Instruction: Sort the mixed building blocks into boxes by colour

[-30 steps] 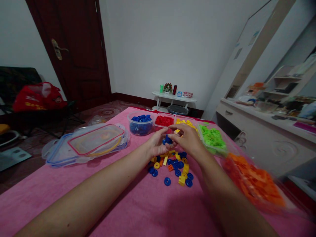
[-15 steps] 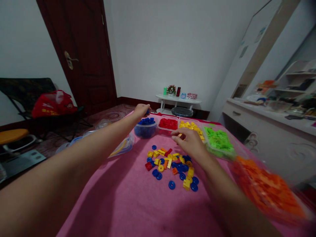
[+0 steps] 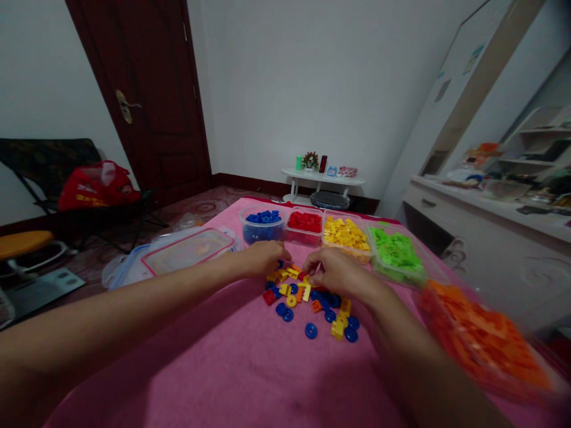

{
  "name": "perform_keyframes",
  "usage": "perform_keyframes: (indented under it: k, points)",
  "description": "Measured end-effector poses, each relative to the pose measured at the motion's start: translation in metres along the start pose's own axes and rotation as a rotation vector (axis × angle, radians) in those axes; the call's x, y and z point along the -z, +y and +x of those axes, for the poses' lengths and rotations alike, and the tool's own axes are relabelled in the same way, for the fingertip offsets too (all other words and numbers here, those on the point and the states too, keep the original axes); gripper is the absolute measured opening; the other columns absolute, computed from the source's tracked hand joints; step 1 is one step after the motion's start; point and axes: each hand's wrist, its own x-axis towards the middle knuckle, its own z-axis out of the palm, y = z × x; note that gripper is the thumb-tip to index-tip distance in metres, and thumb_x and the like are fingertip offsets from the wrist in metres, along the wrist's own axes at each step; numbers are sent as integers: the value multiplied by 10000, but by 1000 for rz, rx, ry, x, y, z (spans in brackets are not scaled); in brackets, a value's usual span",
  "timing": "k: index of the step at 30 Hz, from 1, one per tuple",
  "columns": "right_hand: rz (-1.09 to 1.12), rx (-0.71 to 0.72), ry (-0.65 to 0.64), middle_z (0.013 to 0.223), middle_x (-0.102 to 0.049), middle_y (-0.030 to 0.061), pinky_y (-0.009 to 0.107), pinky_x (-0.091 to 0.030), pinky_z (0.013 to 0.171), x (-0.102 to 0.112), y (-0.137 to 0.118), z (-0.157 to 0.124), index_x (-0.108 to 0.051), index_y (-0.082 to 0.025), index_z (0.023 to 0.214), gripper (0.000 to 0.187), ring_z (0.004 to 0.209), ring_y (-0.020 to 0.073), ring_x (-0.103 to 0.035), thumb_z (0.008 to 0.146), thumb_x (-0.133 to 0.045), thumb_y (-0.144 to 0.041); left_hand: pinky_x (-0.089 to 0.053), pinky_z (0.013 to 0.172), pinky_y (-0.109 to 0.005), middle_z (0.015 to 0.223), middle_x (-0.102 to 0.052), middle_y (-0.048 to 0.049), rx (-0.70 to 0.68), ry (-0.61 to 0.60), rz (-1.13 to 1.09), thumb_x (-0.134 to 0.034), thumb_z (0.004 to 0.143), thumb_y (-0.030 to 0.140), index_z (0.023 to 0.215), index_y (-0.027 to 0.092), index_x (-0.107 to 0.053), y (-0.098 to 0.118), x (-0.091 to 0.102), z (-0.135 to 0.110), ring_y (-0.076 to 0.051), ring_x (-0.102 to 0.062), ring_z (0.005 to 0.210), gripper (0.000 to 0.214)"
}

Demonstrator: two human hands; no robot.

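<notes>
The left hand [image 3: 269, 258] and right hand [image 3: 333, 270] are both reaching into a loose pile of small yellow, blue, red and orange plastic pieces [image 3: 306, 292], which is lying on a pink cloth [image 3: 232, 362]. The step in hand seems to be picking out single pieces. The left is bending its fingers at the pile's eleven o'clock edge, beside a blue ring-shaped piece [image 3: 280, 263]; the right is curling at twelve o'clock, by a small red block [image 3: 301, 276]. Whether either is gripping anything, I cannot tell. The next move is probably calling for a light fingertip pinch, leaving neighbouring pieces undisturbed.

Half a second ago the left was hovering over the round clear plastic tub of blue pieces [image 3: 263, 236], beyond the pile at eleven o'clock; now it is working down at the pile, and the right is reaching lower too.
</notes>
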Motion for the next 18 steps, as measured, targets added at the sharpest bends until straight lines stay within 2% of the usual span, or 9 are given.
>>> perform_keyframes:
  k: [3, 5, 8, 10, 14, 18]
  points:
    - [-79, -25, -85, 867, -695, 3, 226, -391, 621, -10, -13, -2, -703, -233, 893, 307, 761, 151, -605, 589, -716, -194, -437, 688, -227, 941, -682, -87, -12, -37, -16, -548, 703, 97, 1059, 204, -671, -1, -9, -4, -190, -622, 864, 391]
    - [-149, -65, -119, 939, -686, 17, 234, -388, 642, -13, -19, -2, -692, -239, 925, 379, 831, 173, -603, 552, -747, -207, -435, 683, -227, 929, -678, -94, -16, -5, -27, -559, 711, 129, 1020, 186, -682, -2, -9, -6, -190, -619, 854, 337]
    - [-232, -98, -131, 934, -680, 29, 240, -365, 629, -14, -24, -3, -682, -234, 909, 324, 851, 180, -597, 595, -692, -153, -424, 649, -225, 921, -676, -98, 21, 67, -47, -566, 736, 205, 954, 176, -698, 1, -1, -10, -187, -619, 818, 257]
    - [-251, -112, -121, 903, -680, 33, 242, -351, 610, -12, -23, -4, -679, -228, 893, 295, 823, 176, -597, 624, -634, -113, -409, 611, -218, 890, -687, -83, 62, 53, -84, -556, 752, 231, 943, 189, -703, 5, 5, -15, -175, -623, 769, 244]
    - [-202, -123, -57, 905, -682, 38, 249, -371, 636, -14, -14, 1, -688, -228, 908, 281, 816, 178, -598, 657, -605, -133, -371, 546, -201, 818, -705, -46, 89, -69, -158, -559, 776, 286, 983, 221, -689, 13, 9, -24, -148, -616, 667, 253]
    - [-91, -65, 131, 995, -662, 54, 250, -398, 768, -30, -8, 15, -679, -212, 984, 273, 918, 166, -581, 754, -540, -165, -375, 565, -202, 893, -708, -54, 107, -24, -157, -569, 782, 352, 1051, 224, -655, 13, -4, -24, -161, -633, 730, 310]
